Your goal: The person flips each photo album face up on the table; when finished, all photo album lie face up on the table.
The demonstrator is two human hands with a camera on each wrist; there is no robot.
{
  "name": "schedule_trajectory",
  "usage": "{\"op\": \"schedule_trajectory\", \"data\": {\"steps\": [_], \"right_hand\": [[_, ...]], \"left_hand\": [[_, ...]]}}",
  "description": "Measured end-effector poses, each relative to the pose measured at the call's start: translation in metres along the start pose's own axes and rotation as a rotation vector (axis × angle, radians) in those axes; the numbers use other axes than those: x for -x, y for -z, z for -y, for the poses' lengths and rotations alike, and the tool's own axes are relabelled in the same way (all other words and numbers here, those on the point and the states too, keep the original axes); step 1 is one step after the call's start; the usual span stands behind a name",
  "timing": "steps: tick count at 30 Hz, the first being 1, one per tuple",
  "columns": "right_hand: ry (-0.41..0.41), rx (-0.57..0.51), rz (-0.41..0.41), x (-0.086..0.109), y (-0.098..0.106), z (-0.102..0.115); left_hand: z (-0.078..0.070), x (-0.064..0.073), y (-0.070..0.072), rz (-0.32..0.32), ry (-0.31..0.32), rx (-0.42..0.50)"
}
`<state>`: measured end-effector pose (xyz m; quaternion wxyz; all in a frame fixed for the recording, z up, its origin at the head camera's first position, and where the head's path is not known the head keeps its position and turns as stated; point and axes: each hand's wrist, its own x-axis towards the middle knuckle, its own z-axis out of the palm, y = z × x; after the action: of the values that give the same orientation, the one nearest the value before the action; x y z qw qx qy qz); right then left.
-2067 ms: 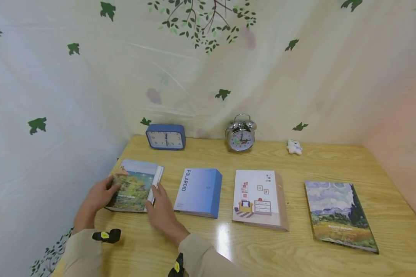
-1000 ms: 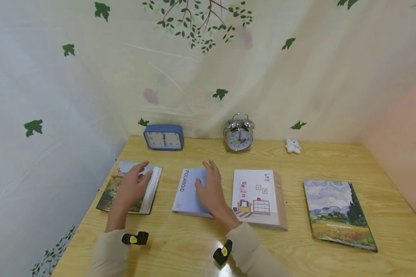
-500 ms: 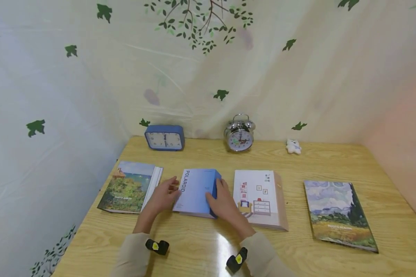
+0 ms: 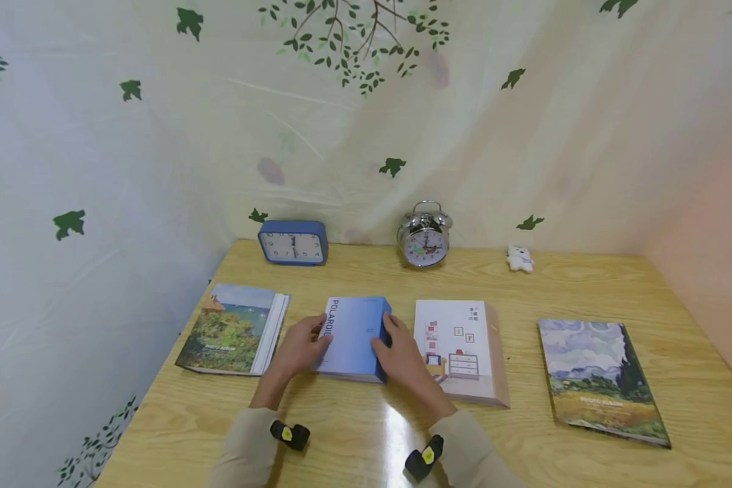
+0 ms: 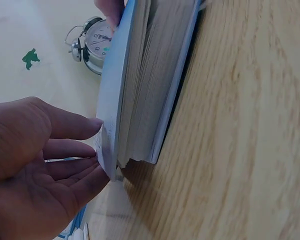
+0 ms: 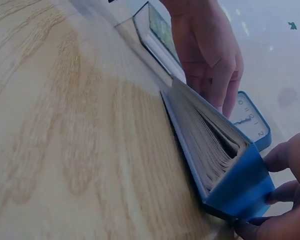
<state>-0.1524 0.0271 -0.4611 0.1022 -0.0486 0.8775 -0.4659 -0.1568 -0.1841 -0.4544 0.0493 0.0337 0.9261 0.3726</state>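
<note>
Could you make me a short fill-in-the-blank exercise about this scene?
The left hand and right hand hold a thick rectangular book coloured ____.
In the head view, the blue rectangular clock stands to the ____ of the round silver metal clock.
There, the white book picturing furniture lies nearer the ____ hand.
Missing words: blue; left; right.

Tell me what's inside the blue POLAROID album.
Both wrist views show a thick stack of pale page edges inside the blue POLAROID album. What the pages hold can't be seen: the front cover lies over them.

The table [image 4: 341, 423] bears four books [image 4: 355, 342] — two clocks [image 4: 423, 247] and a figurine [image 4: 519, 259] behind
</note>
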Motion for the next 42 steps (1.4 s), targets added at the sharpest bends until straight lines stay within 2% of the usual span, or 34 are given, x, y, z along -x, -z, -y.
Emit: {"op": "schedule_trajectory", "data": {"steps": [5,11,16,21,26,30,33,39,42], "right_hand": [[0.004,-0.035,-0.03,0.002,0.004,0.004],[0.015,-0.063,-0.053,0.005,0.015,0.015],[0.047,-0.093,-0.078,0.004,0.023,0.018],[0.034,-0.18,-0.104,0.004,0.028,0.016],[0.016,-0.24,-0.131,0.004,0.033,0.016],[0.022,-0.296,-0.134,0.004,0.037,0.019],[0.046,-0.367,-0.128,0.005,0.039,0.022],[0.117,-0.455,-0.095,0.005,0.036,0.03],[0.153,-0.448,-0.084,0.004,0.028,0.036]], "left_hand": [[-0.005,0.0,-0.001,0.009,0.004,0.015],[-0.017,0.001,-0.003,0.071,-0.036,0.051],[-0.026,0.0,-0.006,0.119,-0.033,0.06],[-0.03,-0.003,-0.008,0.151,-0.032,0.058],[-0.032,-0.004,-0.008,0.182,-0.064,0.089],[-0.033,-0.005,-0.009,0.197,-0.056,0.156],[-0.034,-0.004,-0.008,0.201,-0.036,0.242],[-0.033,-0.004,0.0,0.271,-0.069,0.501],[-0.033,-0.003,0.008,0.238,-0.099,0.553]]}}
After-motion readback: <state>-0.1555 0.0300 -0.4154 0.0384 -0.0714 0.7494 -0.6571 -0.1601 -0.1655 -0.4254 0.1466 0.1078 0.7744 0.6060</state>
